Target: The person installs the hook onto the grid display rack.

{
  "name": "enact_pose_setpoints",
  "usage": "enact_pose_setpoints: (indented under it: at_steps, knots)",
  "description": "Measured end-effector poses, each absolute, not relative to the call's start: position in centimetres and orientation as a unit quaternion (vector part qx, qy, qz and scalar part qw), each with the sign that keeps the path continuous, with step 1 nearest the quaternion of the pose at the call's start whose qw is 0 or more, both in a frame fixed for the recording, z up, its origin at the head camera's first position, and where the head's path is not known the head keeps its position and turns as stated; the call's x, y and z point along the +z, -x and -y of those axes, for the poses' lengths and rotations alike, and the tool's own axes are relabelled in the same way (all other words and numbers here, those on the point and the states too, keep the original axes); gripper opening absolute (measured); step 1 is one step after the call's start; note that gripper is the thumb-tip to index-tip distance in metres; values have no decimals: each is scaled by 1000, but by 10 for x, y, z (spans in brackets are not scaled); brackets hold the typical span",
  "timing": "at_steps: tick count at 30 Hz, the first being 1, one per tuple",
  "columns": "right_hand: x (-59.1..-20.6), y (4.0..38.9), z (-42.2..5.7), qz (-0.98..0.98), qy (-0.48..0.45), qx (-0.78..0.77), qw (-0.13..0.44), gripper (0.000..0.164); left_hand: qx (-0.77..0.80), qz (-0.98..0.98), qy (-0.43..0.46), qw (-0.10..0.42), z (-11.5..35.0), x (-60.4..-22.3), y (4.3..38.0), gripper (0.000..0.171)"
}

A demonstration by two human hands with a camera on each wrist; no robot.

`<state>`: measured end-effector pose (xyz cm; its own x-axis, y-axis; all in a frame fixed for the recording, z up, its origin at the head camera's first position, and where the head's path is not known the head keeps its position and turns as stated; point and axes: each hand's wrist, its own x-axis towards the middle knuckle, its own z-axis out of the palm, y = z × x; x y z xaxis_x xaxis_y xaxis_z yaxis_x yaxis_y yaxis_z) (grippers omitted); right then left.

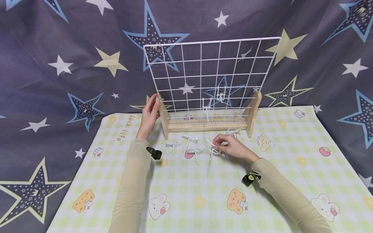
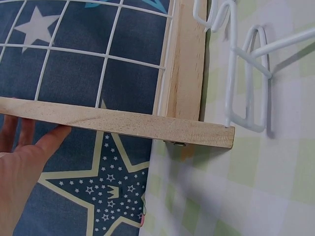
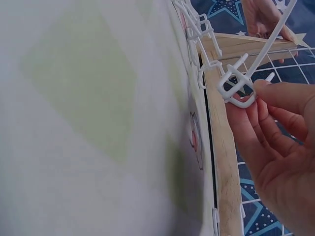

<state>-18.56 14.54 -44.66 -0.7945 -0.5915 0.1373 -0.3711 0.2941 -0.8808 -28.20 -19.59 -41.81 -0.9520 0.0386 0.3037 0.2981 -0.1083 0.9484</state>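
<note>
My left hand [image 1: 150, 115] holds the upper end of the wooden side post [image 1: 163, 118] at the left of a white wire grid rack [image 1: 201, 77]. In the left wrist view, fingertips reach behind the post's edge. Between thumb and fingers, my right hand [image 1: 233, 147] pinches a white wire hook [image 3: 238, 81] in front of the rack; its long prong points up and away in the right wrist view. Two white hooks hang on the grid, one hook [image 1: 207, 106] lower and another hook [image 1: 220, 94] to its right.
Loose white hooks lie on the checked tablecloth before the rack: a left hook [image 1: 173, 144], a middle hook [image 1: 190, 139], a nearer hook [image 1: 195, 151] and a right hook [image 1: 233, 132]. The rack's wooden base [image 1: 207, 127] stands near the back edge, before a star-patterned curtain [image 1: 73, 32].
</note>
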Motion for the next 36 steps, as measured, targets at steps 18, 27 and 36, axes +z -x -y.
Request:
enact_pose_setpoints:
  at_steps: [18, 27, 36]
  knots:
    - [-441, 186, -152, -799, 276, -530, 73, 8, -735, 659, 132, 91, 196, -419, 283, 47]
    - [-439, 187, -154, -794, 268, -541, 69, 9, -732, 663, 128, 89, 196, -418, 283, 47]
    - [-441, 188, -157, -796, 251, -547, 62, 16, -734, 661, 129, 86, 196, -416, 280, 47]
